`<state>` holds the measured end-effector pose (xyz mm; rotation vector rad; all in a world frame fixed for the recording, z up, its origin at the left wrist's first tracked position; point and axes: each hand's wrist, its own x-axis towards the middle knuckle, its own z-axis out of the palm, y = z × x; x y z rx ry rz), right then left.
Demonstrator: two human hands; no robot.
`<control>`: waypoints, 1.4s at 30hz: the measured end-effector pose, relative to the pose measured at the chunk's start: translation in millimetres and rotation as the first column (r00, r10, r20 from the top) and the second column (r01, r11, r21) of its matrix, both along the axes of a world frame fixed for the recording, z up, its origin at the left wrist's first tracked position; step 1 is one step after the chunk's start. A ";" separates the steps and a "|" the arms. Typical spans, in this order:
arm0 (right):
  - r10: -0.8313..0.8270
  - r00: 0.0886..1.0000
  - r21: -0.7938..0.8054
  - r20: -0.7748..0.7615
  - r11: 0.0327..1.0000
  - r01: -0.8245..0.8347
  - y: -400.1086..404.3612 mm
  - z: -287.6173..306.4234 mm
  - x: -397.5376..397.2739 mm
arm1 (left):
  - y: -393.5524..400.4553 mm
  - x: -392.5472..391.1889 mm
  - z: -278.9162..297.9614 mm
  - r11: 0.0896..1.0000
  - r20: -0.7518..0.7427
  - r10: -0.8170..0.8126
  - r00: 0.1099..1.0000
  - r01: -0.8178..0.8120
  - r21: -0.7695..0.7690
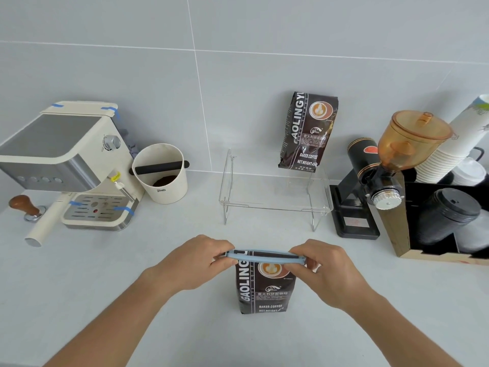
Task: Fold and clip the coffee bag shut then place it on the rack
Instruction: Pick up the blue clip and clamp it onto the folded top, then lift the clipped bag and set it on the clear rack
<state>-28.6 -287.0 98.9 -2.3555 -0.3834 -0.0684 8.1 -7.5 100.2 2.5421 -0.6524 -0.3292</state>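
A dark brown coffee bag (262,292) stands upright on the counter in front of me. A long light-blue clip (264,256) runs across its folded top. My left hand (193,260) pinches the clip's left end and my right hand (321,266) pinches its right end. The clear acrylic rack (275,205) stands behind the bag, near the wall. A second coffee bag (308,131) of the same kind stands on the rack's back right, leaning against the wall.
A cream espresso machine (68,165) with a wooden tamper (25,205) sits at the left, a knock box (161,176) beside it. At the right stand a black grinder (375,181) with an amber hopper and a box of cups and lids (447,221).
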 end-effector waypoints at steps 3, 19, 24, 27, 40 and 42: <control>-0.029 0.997 0.113 -0.074 0.993 0.037 -2.8 -4.6 3.7 | -0.3 -4.9 -4.5 0.985 -0.093 0.060 0.994 -0.074 -0.158; -0.093 0.867 0.425 -0.490 0.843 0.330 8.5 -56.6 -16.6 | -36.6 -42.8 -72.4 0.569 -0.591 0.284 0.755 -0.629 -0.530; -0.110 0.842 0.408 -0.529 0.837 0.365 10.7 -64.4 -23.1 | -45.1 -60.0 -79.2 0.562 -0.599 0.334 0.728 -0.664 -0.494; -0.100 0.831 0.426 -0.547 0.821 0.380 10.0 -70.3 -25.9 | -54.2 -67.5 -80.0 0.515 -0.577 0.404 0.709 -0.698 -0.497; -0.103 0.832 0.451 -0.545 0.800 0.395 13.9 -68.3 -20.2 | -57.6 -59.9 -69.8 0.464 -0.553 0.413 0.724 -0.690 -0.556; -0.113 0.840 0.464 -0.530 0.790 0.400 14.9 -58.7 -15.6 | -58.0 -55.2 -61.2 0.450 -0.543 0.408 0.734 -0.679 -0.580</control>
